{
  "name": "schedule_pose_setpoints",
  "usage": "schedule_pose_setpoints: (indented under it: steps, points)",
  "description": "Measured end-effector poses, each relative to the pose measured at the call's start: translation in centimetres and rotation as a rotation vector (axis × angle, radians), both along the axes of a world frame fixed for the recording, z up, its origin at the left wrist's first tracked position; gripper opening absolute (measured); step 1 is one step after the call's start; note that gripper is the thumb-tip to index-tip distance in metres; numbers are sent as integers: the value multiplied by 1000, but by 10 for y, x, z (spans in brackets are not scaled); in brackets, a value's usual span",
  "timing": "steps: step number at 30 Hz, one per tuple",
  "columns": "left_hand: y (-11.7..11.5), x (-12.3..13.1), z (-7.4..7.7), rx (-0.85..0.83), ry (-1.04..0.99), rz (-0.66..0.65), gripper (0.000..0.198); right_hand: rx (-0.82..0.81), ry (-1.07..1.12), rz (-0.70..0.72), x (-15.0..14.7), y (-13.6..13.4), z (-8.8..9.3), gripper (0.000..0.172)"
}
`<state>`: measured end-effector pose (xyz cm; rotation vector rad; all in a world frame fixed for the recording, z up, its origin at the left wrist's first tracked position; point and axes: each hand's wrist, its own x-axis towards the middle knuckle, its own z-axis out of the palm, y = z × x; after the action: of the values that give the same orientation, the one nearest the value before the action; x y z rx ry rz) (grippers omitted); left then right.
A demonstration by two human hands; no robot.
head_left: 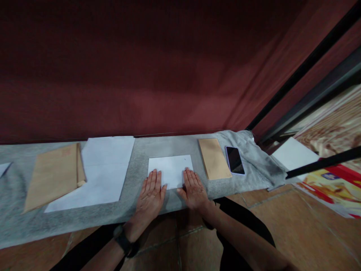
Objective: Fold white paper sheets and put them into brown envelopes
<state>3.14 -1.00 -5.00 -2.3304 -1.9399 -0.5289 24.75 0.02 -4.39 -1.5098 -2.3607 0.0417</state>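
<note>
A white sheet of paper [170,169], perhaps folded, lies flat on the grey cloth in front of me. My left hand [151,192] rests palm down on its left near corner, fingers stretched out. On the right near corner lies my right hand [194,188], also flat with fingers extended. Neither hand grips anything. Just right of the paper is a stack of brown envelopes [214,159], or a brown pad; I cannot tell which. A dark-screened phone [235,160] in a light purple case lies beyond it.
Large white sheets [108,169] lie on the grey cloth [141,150] at left, partly under large brown envelopes [53,173]. A dark red wall [169,75] rises behind. At right stand black metal bars [321,165] and a red and yellow printed box [332,184] on the tiled floor.
</note>
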Motion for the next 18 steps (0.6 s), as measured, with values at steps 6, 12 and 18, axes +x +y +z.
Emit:
schedule_pose_setpoints:
  steps: [6, 12, 18]
  points:
    - [-7, -17, 1, 1, 2, 45, 63, 1, -9, -67, 12, -5, -2, 72]
    - [8, -12, 10, 7, -7, 74, 64, -28, 30, -154, 12, 9, 13, 63]
    - [51, 31, 16, -32, -27, -44, 61, -111, 119, -67, -12, 53, 36, 55]
